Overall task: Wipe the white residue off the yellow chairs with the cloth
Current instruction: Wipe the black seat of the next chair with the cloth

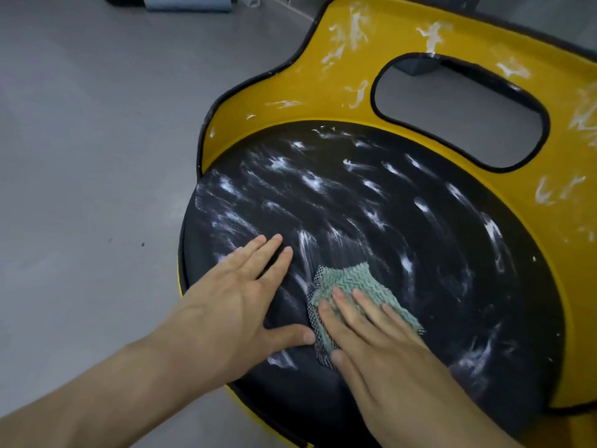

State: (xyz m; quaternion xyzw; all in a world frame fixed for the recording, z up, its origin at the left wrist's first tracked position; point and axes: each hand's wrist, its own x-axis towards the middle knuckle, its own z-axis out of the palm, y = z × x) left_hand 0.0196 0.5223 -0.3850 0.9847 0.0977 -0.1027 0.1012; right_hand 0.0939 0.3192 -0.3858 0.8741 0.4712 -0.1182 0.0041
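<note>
A yellow chair (pixel 290 88) with a black round seat cushion (pixel 387 195) fills the right of the view. White residue streaks (pixel 310 181) cover the cushion and the yellow backrest around its oval cut-out. A green cloth (pixel 352 279) with a checked underside lies on the cushion's front part. My right hand (pixel 374 337) presses flat on the cloth with straight fingers. My left hand (pixel 239 302) rests flat on the cushion just left of the cloth, fingers spread, thumb close to the cloth's edge.
Grey floor (pixel 97 140) spreads to the left of the chair. Dark and blue objects (pixel 187 3) lie at the far top edge. A dark box (pixel 416 64) shows through the backrest's cut-out.
</note>
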